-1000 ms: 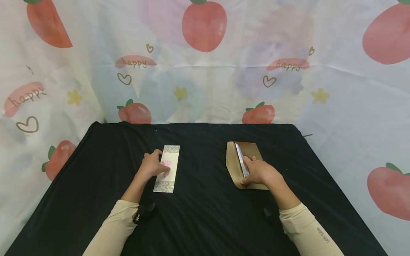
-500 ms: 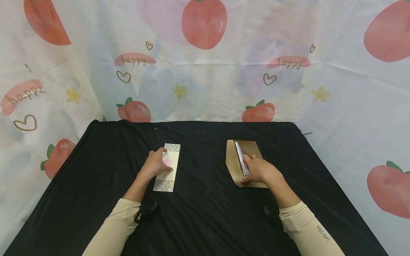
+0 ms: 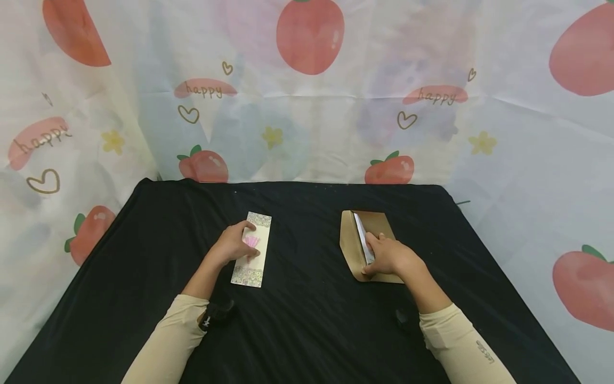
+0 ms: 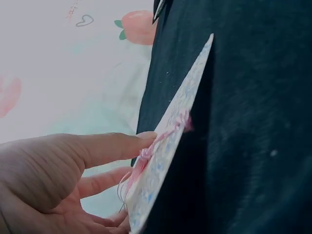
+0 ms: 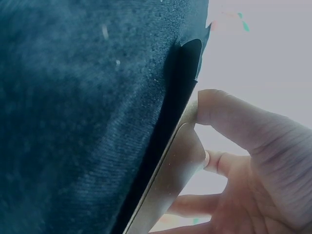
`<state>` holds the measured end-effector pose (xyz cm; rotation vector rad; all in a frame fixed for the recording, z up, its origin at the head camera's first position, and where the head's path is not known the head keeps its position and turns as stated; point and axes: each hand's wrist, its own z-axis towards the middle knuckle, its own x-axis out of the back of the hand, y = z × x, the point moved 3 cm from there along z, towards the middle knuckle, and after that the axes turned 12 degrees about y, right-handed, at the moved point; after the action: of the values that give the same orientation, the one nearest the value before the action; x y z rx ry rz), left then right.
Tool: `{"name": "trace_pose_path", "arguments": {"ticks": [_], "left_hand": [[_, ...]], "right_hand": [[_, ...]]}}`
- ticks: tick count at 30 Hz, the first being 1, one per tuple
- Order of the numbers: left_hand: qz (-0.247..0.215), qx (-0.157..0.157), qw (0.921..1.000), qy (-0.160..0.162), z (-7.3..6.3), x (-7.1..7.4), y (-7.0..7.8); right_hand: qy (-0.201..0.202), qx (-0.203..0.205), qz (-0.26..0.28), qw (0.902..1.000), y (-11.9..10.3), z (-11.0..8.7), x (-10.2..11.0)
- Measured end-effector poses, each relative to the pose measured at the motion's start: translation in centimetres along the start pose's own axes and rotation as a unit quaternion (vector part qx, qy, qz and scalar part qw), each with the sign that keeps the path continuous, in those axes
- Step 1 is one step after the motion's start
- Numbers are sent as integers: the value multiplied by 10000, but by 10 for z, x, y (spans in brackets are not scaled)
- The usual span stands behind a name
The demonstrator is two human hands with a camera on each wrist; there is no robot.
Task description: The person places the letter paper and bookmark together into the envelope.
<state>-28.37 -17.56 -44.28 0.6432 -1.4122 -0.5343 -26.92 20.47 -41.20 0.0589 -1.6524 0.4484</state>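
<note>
A long cream bookmark with patterned ends lies left of the middle of the black-covered table. Its pink tassel runs across the card. My left hand spans it with thumb and index finger parted, the tips touching the card. On the right lies a tan envelope, its flap spread to the left. White paper shows along its mouth. My right hand rests on the envelope, thumb near the flap's lower part and index finger by the paper, the two spread apart. The hand covers the envelope's lower right.
Black cloth covers the table, with small folds. A white curtain printed with fruit and hearts stands behind and at both sides. A dark watch-like device sits at the left wrist.
My left hand has shifted slightly right over the bookmark, the index finger reaching farther onto it. The right hand and envelope stay in place; the view has tilted a little.
</note>
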Motion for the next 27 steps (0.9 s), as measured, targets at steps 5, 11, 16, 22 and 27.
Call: {"name": "trace_pose_path", "arguments": {"ticks": [5, 11, 16, 22, 27], "left_hand": [[-308, 40, 9995, -92, 5, 3, -7], [-438, -34, 9990, -97, 7, 7, -10], [-562, -33, 9983, -128, 6, 9, -10], [-717, 15, 9973, -141, 6, 9, -10], [-803, -30, 9967, -125, 7, 11, -8]], "right_hand": [[8, 51, -4, 10000, 0, -1, 1], [16, 32, -34, 10000, 0, -2, 2], [-10, 42, -36, 10000, -1, -2, 2], [6, 38, -39, 10000, -1, -2, 3], [30, 63, -34, 10000, -1, -2, 4]]}}
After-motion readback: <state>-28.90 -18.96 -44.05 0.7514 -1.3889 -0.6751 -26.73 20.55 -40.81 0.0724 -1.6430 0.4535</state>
